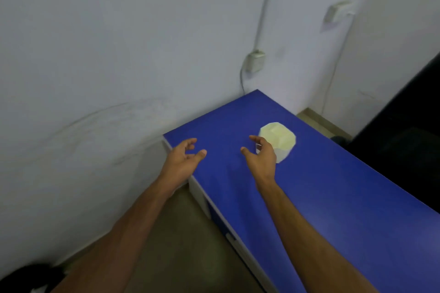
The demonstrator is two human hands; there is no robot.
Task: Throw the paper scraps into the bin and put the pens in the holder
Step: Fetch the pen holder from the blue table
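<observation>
Blue tabletop (pixel 333 185) by white wall (pixel 119 54), pale faceted pot (pixel 282 137), likely the holder, just beyond right hand (pixel 260 157); it and left hand (pixel 183 157) slack-fingered, empty; no scraps or pens seen, probably near done.

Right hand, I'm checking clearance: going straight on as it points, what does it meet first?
Probably the pale faceted object on the blue table, close beside the right hand; depth unclear.

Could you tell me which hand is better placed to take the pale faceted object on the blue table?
Right, probably: the right hand, empty, is just beside the pale faceted object; the left hand is farther off, at the table edge.
</observation>
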